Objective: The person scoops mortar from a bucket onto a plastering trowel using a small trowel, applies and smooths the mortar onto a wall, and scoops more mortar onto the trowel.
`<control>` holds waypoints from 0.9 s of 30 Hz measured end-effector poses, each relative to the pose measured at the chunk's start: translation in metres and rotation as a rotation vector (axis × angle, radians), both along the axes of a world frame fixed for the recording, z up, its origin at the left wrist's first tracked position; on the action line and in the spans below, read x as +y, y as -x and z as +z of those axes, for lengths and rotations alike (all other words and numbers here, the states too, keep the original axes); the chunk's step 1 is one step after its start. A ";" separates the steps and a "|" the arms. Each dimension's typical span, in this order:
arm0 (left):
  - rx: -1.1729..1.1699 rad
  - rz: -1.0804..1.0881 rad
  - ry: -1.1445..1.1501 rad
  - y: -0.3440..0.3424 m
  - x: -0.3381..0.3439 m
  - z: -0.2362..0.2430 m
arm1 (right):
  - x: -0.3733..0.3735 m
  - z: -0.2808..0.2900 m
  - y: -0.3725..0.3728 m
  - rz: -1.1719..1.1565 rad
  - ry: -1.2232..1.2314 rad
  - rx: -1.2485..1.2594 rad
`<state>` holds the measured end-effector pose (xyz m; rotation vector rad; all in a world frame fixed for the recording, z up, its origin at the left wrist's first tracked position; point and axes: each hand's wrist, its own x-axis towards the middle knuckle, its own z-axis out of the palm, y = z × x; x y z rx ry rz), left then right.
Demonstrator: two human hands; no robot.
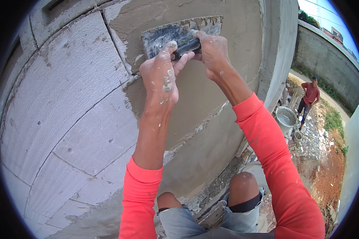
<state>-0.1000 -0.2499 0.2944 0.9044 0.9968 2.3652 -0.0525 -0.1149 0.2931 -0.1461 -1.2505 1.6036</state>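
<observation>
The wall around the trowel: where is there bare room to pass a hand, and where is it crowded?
Free: the white blocks left of the left forearm, and the grey-brown plaster between it and the right forearm, below the trowel. Crowded: the trowel's black handle, where the left hand and right hand both hold on.

Daylight is bright beneath the blue sky (331, 16), and fisheye distortion bows the block wall (95, 115).
</observation>
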 end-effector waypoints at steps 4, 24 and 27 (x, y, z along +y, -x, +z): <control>0.075 0.013 -0.135 0.002 0.020 0.078 | 0.011 0.088 -0.003 0.117 -0.072 0.212; 0.486 0.431 0.648 0.050 -0.220 -0.130 | -0.015 0.084 0.015 -0.699 -1.428 0.295; 0.558 0.705 0.593 0.059 -0.255 -0.108 | -0.015 0.104 0.014 -0.680 -1.497 -0.106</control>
